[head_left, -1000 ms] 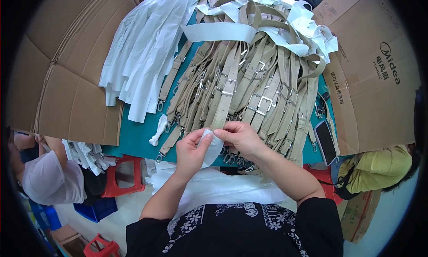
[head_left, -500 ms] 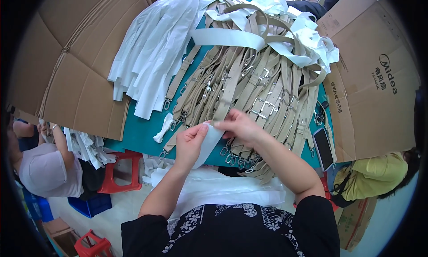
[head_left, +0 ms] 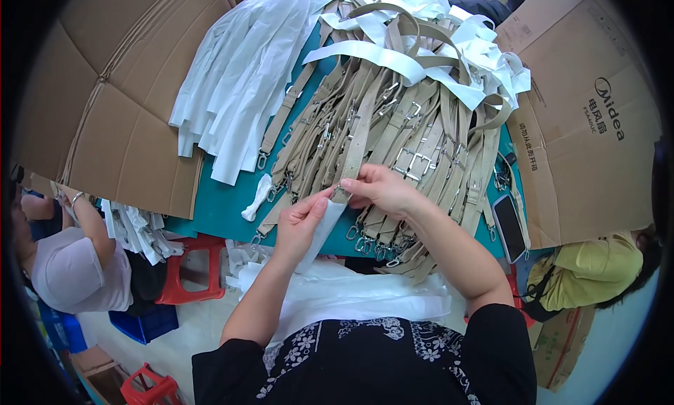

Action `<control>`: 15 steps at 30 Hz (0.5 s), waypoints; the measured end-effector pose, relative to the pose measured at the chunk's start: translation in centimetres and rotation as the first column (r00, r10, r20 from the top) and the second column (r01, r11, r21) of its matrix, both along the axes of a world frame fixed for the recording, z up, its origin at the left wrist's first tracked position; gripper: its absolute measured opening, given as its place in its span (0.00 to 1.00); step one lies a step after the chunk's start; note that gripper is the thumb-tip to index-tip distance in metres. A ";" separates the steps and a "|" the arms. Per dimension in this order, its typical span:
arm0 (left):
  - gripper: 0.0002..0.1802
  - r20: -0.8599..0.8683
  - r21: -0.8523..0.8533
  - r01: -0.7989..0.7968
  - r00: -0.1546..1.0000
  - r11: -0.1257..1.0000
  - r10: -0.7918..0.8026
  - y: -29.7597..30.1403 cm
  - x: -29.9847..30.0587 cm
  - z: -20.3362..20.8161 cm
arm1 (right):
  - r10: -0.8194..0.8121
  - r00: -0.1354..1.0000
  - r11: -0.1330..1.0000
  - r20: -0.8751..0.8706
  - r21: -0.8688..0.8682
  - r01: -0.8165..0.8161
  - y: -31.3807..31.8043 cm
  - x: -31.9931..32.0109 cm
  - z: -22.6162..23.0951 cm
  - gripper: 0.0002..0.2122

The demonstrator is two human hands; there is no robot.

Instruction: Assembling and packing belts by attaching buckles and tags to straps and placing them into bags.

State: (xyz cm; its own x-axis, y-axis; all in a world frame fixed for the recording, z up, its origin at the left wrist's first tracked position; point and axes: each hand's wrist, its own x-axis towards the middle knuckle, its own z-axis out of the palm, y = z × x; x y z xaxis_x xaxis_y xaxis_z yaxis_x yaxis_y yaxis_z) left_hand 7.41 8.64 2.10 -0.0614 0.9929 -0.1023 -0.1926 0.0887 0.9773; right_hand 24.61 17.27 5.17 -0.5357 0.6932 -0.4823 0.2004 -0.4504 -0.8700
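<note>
Near the table's front edge, my left hand [head_left: 303, 222] pinches a white paper strip [head_left: 324, 229] that hangs down toward my lap. My right hand [head_left: 382, 191] is closed on the end of a beige strap [head_left: 360, 135], thumb and finger right beside the strip's upper end. A bit of metal shows at the strap's end between my hands. The strap runs away from me over a thick pile of beige straps [head_left: 421, 124] with silver buckles and clips. Several metal clips [head_left: 372, 247] hang at the near edge below my right hand.
White strips [head_left: 242, 82] lie stacked at the left, and loose ones curl over the far straps. Cardboard [head_left: 140, 89] stands on both sides. A phone [head_left: 509, 227] lies at the right of the green table [head_left: 225, 208]. People sit left and right; white material covers my lap.
My right hand's fingers have closed in on the strap's end, drawing nearer the strip. The white strip has turned narrower in my left hand. The loose strip on the pile has shifted slightly.
</note>
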 end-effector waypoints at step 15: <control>0.10 -0.183 -0.018 -0.036 0.983 0.999 0.032 0.7 -1.1 1.9 | -0.083 0.977 0.994 -0.196 -0.082 0.068 -0.8 -1.1 1.7 0.12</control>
